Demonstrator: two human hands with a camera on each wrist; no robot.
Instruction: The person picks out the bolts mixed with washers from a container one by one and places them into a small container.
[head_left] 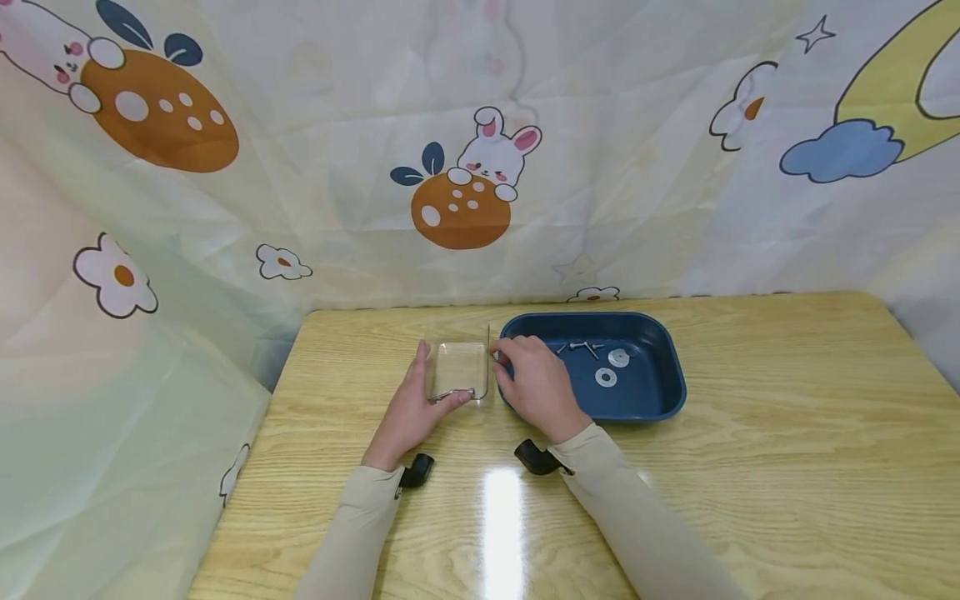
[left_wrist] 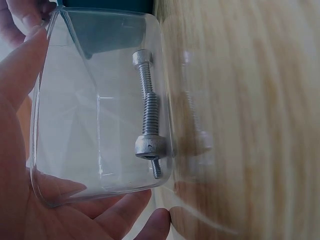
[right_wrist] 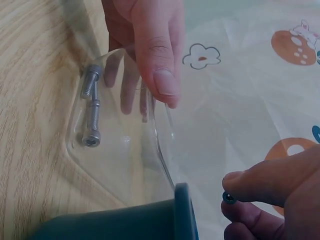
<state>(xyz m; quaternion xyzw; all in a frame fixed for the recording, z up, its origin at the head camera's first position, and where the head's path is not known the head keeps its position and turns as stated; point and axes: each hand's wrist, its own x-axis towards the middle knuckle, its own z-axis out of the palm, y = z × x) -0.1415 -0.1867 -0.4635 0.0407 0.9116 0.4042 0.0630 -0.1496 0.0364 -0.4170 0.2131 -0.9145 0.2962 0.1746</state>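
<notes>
My left hand holds a clear plastic box on the table, its thumb along the near rim and its fingers around the left side. Inside, several silver socket-head screws lie along the bottom near the front wall. Between thumb and index finger, my right hand pinches a small screw above the seam between box and tray. Only the screw's round end shows; the fingers hide its length. Right beside the box stands a dark blue tray, partly under my right hand.
In the tray lie several loose screws and two flat washers, the nearer washer and the farther washer. A printed curtain hangs behind the wooden table. The tray's raised rim stands close to the box's right wall.
</notes>
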